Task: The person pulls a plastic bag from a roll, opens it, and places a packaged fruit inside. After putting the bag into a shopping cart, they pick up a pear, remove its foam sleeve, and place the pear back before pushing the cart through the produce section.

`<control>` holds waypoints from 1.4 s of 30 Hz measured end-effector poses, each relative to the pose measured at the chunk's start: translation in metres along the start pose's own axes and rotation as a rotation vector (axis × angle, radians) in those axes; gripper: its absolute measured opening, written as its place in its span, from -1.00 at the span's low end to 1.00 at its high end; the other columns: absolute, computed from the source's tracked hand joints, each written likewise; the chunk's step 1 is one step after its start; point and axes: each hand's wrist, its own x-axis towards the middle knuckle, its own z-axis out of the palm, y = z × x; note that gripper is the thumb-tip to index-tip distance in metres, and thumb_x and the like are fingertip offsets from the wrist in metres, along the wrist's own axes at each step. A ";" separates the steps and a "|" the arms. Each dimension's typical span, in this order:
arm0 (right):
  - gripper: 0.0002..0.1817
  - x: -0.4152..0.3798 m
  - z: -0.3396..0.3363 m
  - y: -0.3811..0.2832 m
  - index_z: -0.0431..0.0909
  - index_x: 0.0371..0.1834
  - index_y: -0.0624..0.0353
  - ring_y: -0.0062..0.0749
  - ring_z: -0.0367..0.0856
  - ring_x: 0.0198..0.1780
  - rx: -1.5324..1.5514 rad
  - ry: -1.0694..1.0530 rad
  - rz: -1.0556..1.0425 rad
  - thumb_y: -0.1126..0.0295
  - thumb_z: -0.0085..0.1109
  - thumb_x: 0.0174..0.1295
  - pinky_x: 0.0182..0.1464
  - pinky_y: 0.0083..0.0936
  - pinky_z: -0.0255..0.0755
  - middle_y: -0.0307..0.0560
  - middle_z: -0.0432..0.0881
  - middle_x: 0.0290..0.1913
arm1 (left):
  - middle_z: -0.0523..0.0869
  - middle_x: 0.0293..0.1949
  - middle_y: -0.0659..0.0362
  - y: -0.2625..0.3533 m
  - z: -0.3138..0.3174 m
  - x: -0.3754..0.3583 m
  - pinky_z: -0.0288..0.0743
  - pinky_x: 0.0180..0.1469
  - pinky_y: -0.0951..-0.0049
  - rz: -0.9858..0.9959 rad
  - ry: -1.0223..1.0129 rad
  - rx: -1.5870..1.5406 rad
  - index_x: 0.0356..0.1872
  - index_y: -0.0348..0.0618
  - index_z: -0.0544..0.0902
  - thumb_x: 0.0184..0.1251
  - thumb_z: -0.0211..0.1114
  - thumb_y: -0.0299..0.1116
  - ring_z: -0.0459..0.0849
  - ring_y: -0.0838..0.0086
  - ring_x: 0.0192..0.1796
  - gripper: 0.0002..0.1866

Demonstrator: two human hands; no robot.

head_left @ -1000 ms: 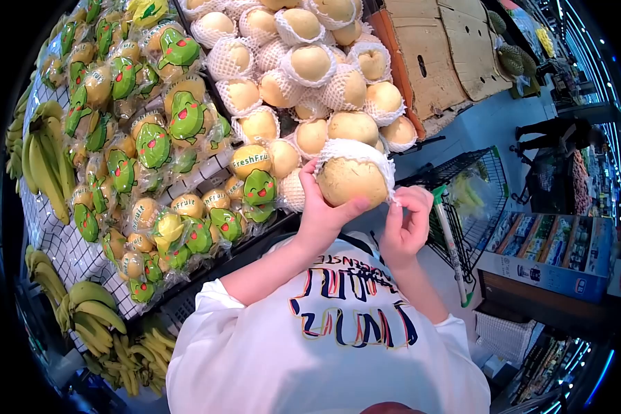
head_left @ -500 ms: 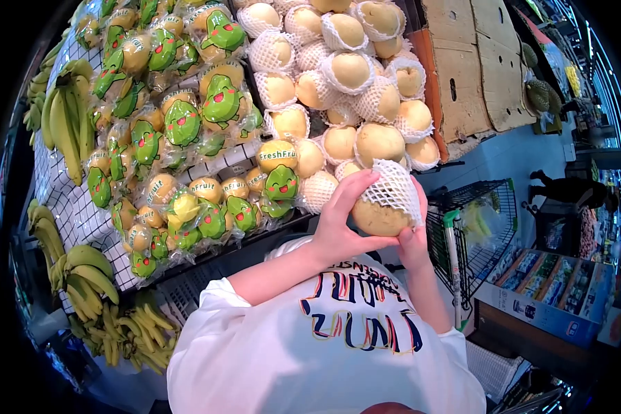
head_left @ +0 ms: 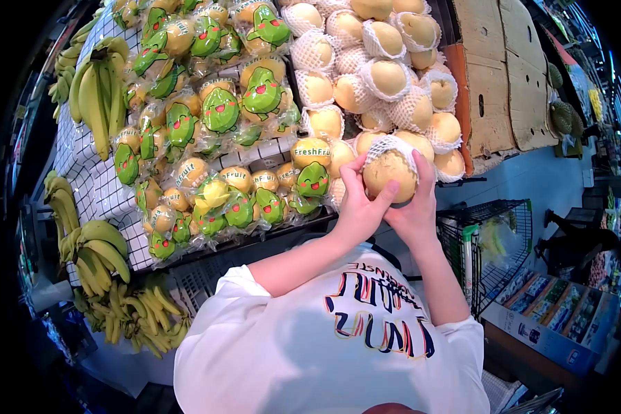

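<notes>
Both my hands are wrapped round one large round yellow pear (head_left: 390, 176), held in front of my chest at the near edge of the fruit display. My left hand (head_left: 361, 207) grips its left side, thumb on the near face. My right hand (head_left: 419, 207) closes on its right side and underneath. A white foam net (head_left: 392, 143) covers the pear's far top only; its near skin shows bare, with brownish marks. Just beyond my hands lie several similar pears (head_left: 386, 77), most in foam nets. My fingertips behind the pear are partly hidden.
Left of the pears lie bagged yellow fruits (head_left: 262, 90) with green cartoon prints. Bananas (head_left: 103, 93) are farther left. Cardboard (head_left: 486, 76) lies at the right of the display. A shopping cart (head_left: 497, 234) stands at my right, near a boxed-goods shelf (head_left: 552, 310). A dark-clothed person (head_left: 579, 241) is beyond.
The pear has turned in my hands, and the foam net sits farther back, baring more skin. My right fingers have moved up round its side. The whole view has shifted.
</notes>
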 end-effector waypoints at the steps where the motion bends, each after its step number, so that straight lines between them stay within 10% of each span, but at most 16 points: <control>1: 0.04 0.012 0.002 0.000 0.21 0.44 0.03 0.10 0.54 0.25 -0.058 -0.008 -0.023 0.35 0.64 -0.19 0.16 -0.14 0.57 0.17 0.42 0.28 | 0.28 0.37 -0.07 0.004 -0.003 0.005 0.27 0.45 0.25 0.001 -0.011 -0.034 0.45 -0.26 -0.10 0.40 0.32 -0.39 0.37 0.27 0.41 -0.17; 8: -0.01 0.070 0.023 0.001 0.31 0.38 0.06 0.04 0.67 0.09 0.019 -0.071 0.055 0.22 0.64 -0.22 0.07 -0.15 0.60 0.15 0.59 0.13 | -0.19 0.62 -0.10 0.020 -0.020 -0.002 0.11 0.54 0.13 0.007 -0.029 -0.161 0.59 -0.19 -0.24 0.32 0.15 -0.60 -0.01 0.16 0.63 -0.07; 11: -0.03 0.083 0.035 0.004 0.32 0.38 0.05 0.03 0.68 0.08 -0.115 -0.088 0.034 0.13 0.59 -0.19 0.06 -0.12 0.60 0.17 0.57 0.16 | -0.11 0.60 -0.06 0.014 -0.026 -0.025 0.15 0.53 0.12 -0.116 -0.013 -0.157 0.59 -0.18 -0.19 0.35 0.14 -0.59 0.01 0.19 0.62 -0.12; 16: -0.02 0.090 0.060 0.012 0.24 0.38 -0.01 0.11 0.69 -0.06 -0.334 -0.171 0.085 0.08 0.56 -0.16 -0.06 -0.05 0.60 0.13 0.53 0.12 | 0.64 -0.07 0.21 0.005 -0.043 -0.039 0.48 0.03 0.52 -0.344 -0.099 -0.005 0.01 -0.18 0.47 0.46 0.15 -0.51 0.59 0.60 -0.02 -0.83; 33: -0.24 0.059 0.045 -0.006 0.27 0.40 0.07 0.00 0.72 -0.19 -0.483 -0.096 -0.091 0.22 0.42 0.13 -0.21 -0.20 0.61 0.15 0.31 0.34 | 0.57 -0.35 0.36 -0.003 -0.060 -0.037 0.42 -0.19 0.66 -0.402 -0.391 0.316 -0.18 -0.20 0.57 0.45 0.24 -0.38 0.47 0.74 -0.31 -0.89; 39: -0.68 0.010 0.076 -0.025 0.69 -0.31 0.13 -0.24 0.60 -0.49 -0.178 -0.270 0.080 0.10 0.46 0.13 -0.39 -0.35 0.48 -0.20 0.57 -0.53 | 0.72 -0.33 0.07 -0.010 -0.073 -0.049 0.56 -0.17 0.25 -0.243 -0.508 0.785 -0.12 -0.23 0.64 0.33 0.28 -0.36 0.70 0.28 -0.28 -0.81; 42: -0.48 0.009 0.098 -0.030 0.64 -0.36 0.19 -0.13 0.67 -0.45 -0.355 -0.337 0.073 -0.12 0.44 0.08 -0.38 -0.25 0.52 -0.06 0.65 -0.47 | 0.72 -0.32 -0.02 -0.011 -0.080 -0.056 0.58 -0.18 0.12 -0.177 -0.535 0.992 -0.15 -0.20 0.65 0.23 0.30 -0.36 0.71 0.10 -0.27 -0.79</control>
